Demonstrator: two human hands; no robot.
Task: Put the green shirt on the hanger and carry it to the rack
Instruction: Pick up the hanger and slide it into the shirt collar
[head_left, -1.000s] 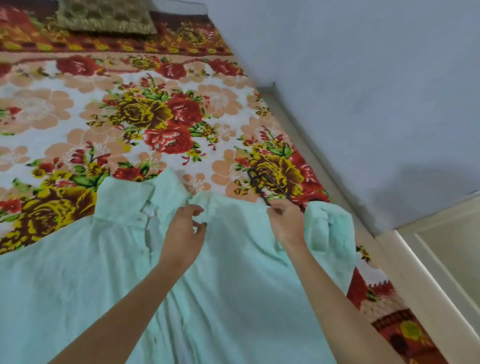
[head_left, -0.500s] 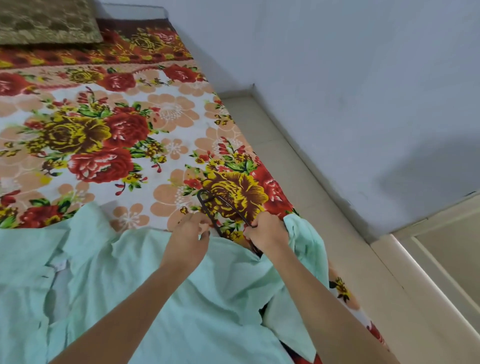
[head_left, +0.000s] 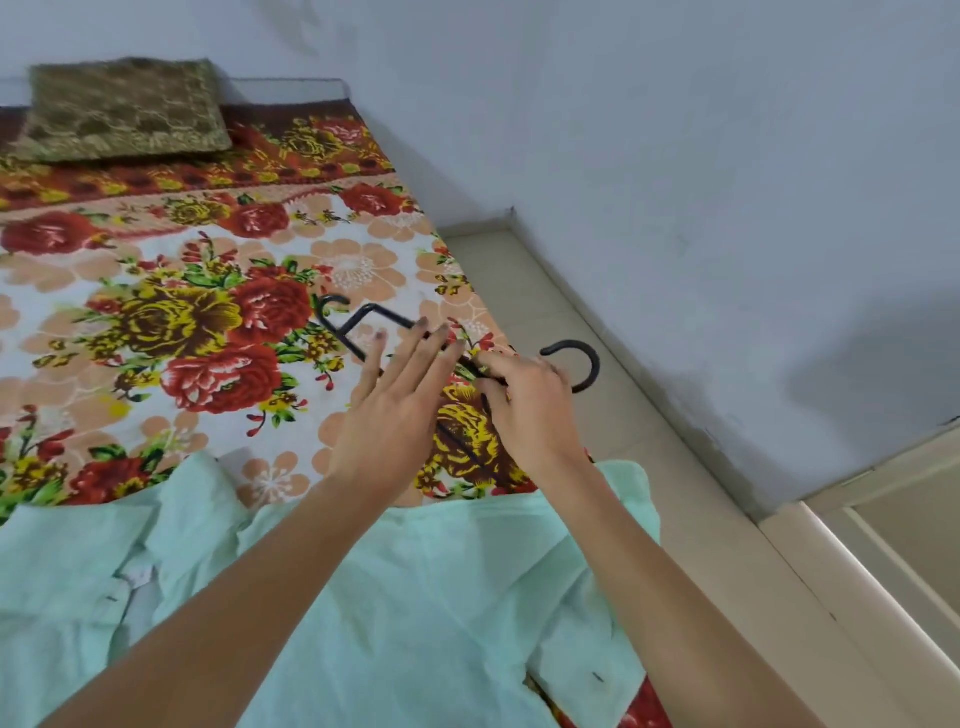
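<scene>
While the right grip is curled round the neck of the black hanger, pinching it just below the big hook that sticks out beyond its knuckles, the left grip is spread flat, its 4 fingers straight and laid across the hanger's sloping arm. Whether those fingers press the arm or only hover over it I cannot tell. The arm runs on to the left of the left grip and ends in a small upturned hook.

The green shirt lies on the bed on the near side of both grips, under the forearms, its collar and open placket well to the left of the left grip. It is not on the hanger yet.

The hanger looks thin, rigid and light, so 1 grip at the neck should steer it. Its arms are narrow and smooth, and I judge cloth could slide off them. The shirt looks soft, limp and light. It will sag wherever it is not held, so the collar or a shoulder seam is the best hold, lifted open so an arm can slip inside. For carrying, I would hold the hook or the neck.
</scene>
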